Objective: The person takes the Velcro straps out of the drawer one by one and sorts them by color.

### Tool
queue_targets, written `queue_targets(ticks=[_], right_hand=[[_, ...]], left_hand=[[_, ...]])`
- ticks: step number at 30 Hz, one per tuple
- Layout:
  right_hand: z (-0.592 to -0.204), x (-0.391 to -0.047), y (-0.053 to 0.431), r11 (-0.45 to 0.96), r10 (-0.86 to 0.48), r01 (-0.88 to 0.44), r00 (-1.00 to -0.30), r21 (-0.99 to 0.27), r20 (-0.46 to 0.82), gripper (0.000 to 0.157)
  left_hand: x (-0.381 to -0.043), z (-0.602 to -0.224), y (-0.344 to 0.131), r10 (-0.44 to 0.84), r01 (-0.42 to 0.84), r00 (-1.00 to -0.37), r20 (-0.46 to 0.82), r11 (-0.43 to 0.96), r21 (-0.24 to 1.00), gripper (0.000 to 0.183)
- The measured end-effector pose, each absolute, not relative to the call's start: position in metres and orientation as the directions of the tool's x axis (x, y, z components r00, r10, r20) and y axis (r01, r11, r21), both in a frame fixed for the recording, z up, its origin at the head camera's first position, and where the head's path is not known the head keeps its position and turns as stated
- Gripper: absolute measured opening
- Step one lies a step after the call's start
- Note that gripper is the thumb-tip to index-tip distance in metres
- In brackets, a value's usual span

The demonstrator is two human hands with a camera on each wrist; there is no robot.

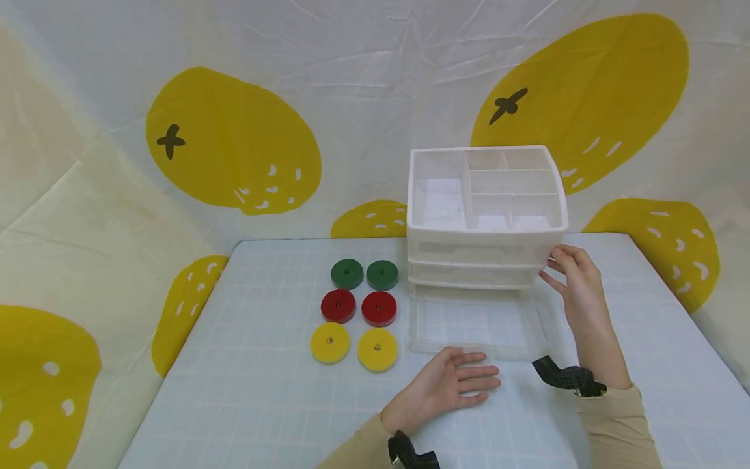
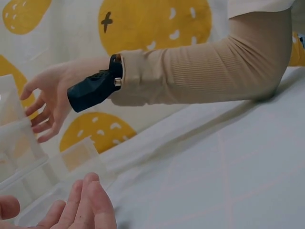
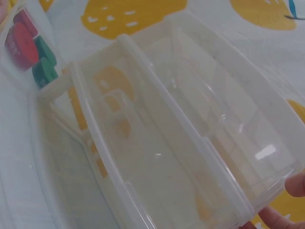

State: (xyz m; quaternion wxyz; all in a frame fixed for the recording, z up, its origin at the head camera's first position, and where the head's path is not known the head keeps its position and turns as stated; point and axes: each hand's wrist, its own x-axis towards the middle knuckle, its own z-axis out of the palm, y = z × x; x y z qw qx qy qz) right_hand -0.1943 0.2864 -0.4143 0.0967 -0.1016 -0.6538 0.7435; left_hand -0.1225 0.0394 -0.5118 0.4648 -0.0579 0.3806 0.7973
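A white plastic drawer box [image 1: 486,254] stands at the back of the table, its clear bottom drawer [image 1: 477,345] pulled out toward the front. At the box's right side, my right hand [image 1: 577,286] has its fingertips right at the edge beside the middle drawers. My left hand [image 1: 448,387] lies palm up with fingers spread, just in front of the pulled-out drawer, holding nothing. Left of the box, two green discs [image 1: 347,273], two red discs [image 1: 379,308] and two yellow discs [image 1: 377,349] lie in rows, each with a small centre hole.
The box top [image 1: 439,195] is a tray split into several compartments. A cloth [image 1: 363,98] with large yellow shapes hangs behind the table [image 1: 234,391], which has a pale checked cover. Each wrist wears a black camera band [image 1: 568,378].
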Motion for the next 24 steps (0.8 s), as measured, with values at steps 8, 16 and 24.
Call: queue_targets(ticks=[8, 16, 24], right_hand=[[-0.4153, -0.1938, 0.2872, -0.115, 0.272, -0.008, -0.962, -0.993, -0.024, 0.023], [-0.415, -0.1939, 0.2869, -0.12, 0.275, -0.009, -0.961, -0.993, -0.025, 0.022], [-0.4147, -0.1948, 0.2865, -0.106, 0.289, 0.027, -0.956, -0.994, -0.056, 0.027]], left_hand=[[-0.1243, -0.512, 0.0401, 0.691, -0.784, -0.573, -0.44, -0.308, 0.539, 0.051], [-0.1271, -0.5118, 0.0399, 0.699, -0.776, -0.578, -0.422, -0.311, 0.548, 0.051], [-0.1324, -0.509, 0.0414, 0.688, -0.77, -0.585, -0.429, -0.306, 0.561, 0.05]])
